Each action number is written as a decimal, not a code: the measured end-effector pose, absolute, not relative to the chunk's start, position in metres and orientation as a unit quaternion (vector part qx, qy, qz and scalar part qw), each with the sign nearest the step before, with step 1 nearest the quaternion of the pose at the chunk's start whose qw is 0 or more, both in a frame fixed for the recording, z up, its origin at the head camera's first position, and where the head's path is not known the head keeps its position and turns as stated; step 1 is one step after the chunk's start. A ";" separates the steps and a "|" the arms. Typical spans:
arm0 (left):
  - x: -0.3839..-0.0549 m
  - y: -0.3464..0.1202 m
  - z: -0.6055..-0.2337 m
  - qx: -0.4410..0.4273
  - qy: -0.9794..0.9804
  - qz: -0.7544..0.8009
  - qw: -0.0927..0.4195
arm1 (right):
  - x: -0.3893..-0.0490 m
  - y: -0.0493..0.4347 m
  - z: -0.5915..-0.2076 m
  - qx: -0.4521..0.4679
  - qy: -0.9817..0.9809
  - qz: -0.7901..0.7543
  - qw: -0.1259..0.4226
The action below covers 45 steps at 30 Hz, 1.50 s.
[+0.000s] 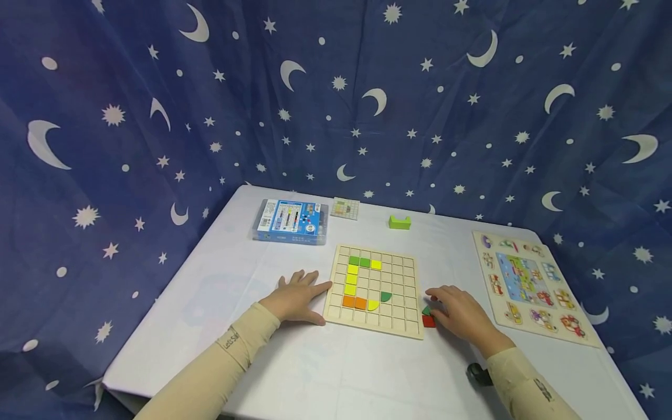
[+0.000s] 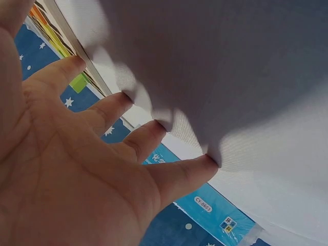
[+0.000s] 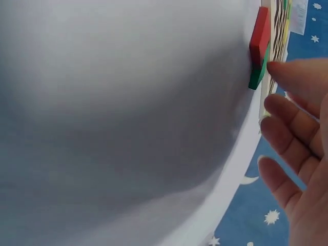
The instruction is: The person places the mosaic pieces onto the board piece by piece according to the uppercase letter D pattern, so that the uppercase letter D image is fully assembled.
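Observation:
A wooden grid board (image 1: 404, 326) lies in the middle of the table, bearing yellow, green and orange pieces. One is a dark green quarter-round piece (image 1: 385, 297), beside a yellow quarter-round piece (image 1: 373, 305). My left hand (image 1: 295, 298) rests with spread fingers at the board's left edge; its fingertips (image 2: 212, 160) touch the white cloth in the left wrist view. Off the board's right edge are a red square piece (image 1: 429, 321) and a small green piece (image 3: 258, 77). Over them hovers my right hand (image 1: 462, 314), fingers loosely bent, thumb tip close by the green piece.
Behind the board are a blue-labelled plastic box (image 1: 291, 221), a small pattern card (image 1: 345, 208) and a light green block (image 1: 399, 223). A wooden picture puzzle (image 1: 535, 286) lies at the right. A dark object (image 1: 479, 375) sits by the right sleeve.

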<state>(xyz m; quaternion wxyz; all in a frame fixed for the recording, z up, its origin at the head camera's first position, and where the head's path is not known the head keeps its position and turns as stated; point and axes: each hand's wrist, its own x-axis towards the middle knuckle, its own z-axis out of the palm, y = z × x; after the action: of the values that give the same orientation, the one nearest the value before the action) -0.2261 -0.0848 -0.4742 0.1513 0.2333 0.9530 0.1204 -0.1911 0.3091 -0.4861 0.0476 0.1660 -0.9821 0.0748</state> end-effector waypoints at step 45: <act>-0.229 -0.085 -0.479 0.235 0.954 0.116 0.146 | -0.204 0.316 -0.496 0.185 -0.977 0.080 0.071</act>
<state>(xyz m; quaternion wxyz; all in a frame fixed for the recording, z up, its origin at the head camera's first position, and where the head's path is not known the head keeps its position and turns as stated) -0.2286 -0.0854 -0.4785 0.1456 0.2345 0.9541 0.1163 -0.2042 0.3162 -0.4965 0.0705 0.1850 -0.9769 0.0799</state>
